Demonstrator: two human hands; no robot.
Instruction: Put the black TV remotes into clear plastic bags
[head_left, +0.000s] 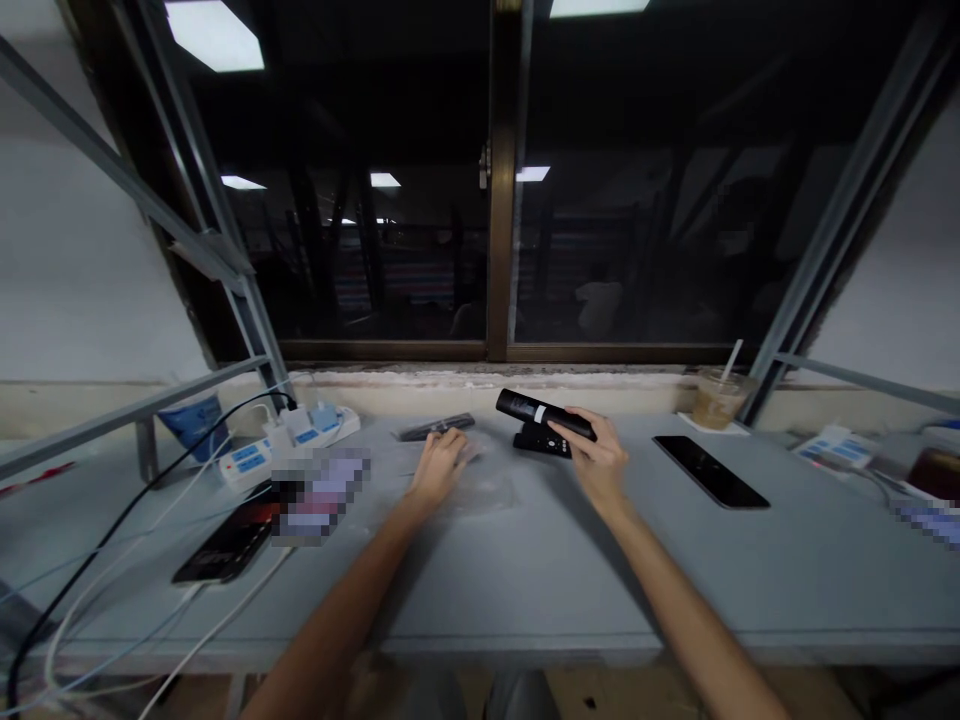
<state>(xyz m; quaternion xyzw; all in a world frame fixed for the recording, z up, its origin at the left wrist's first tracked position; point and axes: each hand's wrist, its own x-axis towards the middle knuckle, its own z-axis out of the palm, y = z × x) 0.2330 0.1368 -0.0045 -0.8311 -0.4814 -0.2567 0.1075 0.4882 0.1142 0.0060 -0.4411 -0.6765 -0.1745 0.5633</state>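
Note:
My right hand (601, 452) is closed around a long black remote control (517, 404) with a white band, tilted above the table. Just below it is a second black remote control (531, 440) with small buttons; whether my fingers touch this one too, I cannot tell. My left hand (441, 462) has its fingers bunched on a crumpled clear plastic bag (484, 492) spread on the table. Behind those fingers, a dark slim object (435, 427), seemingly in clear wrapping, lies flat.
On the left are a white power strip (251, 458) with plugs and cables, a dark phone (229, 540) and a blue container (196, 425). On the right lie a black phone (711, 470) and a drink cup (718, 400) with a straw. Metal frame posts flank the grey table (525, 590).

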